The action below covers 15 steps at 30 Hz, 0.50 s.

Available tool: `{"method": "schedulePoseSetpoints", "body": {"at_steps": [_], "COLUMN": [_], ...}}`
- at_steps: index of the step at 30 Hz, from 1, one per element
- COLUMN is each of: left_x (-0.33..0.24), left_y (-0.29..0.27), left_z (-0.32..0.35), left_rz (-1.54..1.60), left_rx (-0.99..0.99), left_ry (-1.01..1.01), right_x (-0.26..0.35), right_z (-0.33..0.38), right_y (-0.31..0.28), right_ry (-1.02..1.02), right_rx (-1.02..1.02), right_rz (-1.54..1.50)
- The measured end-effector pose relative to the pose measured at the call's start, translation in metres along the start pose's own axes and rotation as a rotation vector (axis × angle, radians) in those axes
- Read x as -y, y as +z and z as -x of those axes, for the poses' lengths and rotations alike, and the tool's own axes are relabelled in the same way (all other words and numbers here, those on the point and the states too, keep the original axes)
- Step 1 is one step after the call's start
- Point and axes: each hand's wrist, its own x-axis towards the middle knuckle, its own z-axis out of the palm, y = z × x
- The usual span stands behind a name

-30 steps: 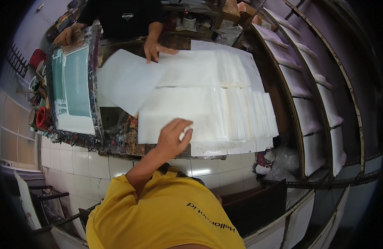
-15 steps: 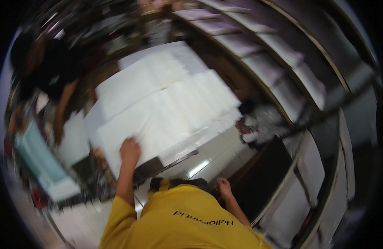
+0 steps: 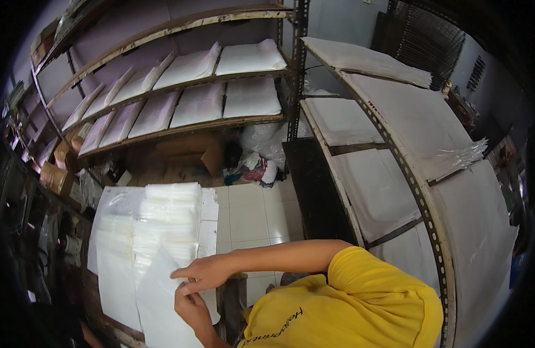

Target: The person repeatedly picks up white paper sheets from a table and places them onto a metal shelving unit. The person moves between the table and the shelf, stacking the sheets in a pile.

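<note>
Both my hands meet at the right edge of a translucent white sheet [image 3: 157,294], one corner of which is raised off the stacks beneath. My right hand [image 3: 206,274] reaches across from the right, its index finger and thumb closed on the sheet's edge. Just below it, my left hand [image 3: 192,308] is also closed at the same edge, with some fingers hidden. Under and behind the sheet, overlapping piles of white sheets [image 3: 166,217] cover most of a table. A flat white board [image 3: 209,216] shows along their right side.
A metal-framed rack [image 3: 421,194] with stacked sheets stands close on my right. Ahead, wall shelves [image 3: 180,123] carry more sheets. Clear plastic and cloth scraps [image 3: 260,169] lie on the floor beside a dark panel [image 3: 319,191]. Cardboard boxes [image 3: 57,177] are at the left.
My view has swung to the right. My right hand has risen from beside my body to the sheet, joining my left hand, and a sheet corner is now lifted.
</note>
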Motion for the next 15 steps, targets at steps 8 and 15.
{"method": "schedulePoseSetpoints", "body": {"at_steps": [8,15], "left_x": [-0.087,-0.112], "left_y": [0.028,0.046], "left_z": [-0.043,-0.051], "left_rz": [0.326,0.554], "left_rx": [0.033,-0.001], "left_ry": [0.015,0.405], "right_x": [-0.022,0.092], "right_z": [-0.027,0.093], "right_y": [-0.099,-0.292], "right_ry": [0.01,0.045], "right_rx": [-0.031,-0.443], "right_rz": [0.332,0.554]}}
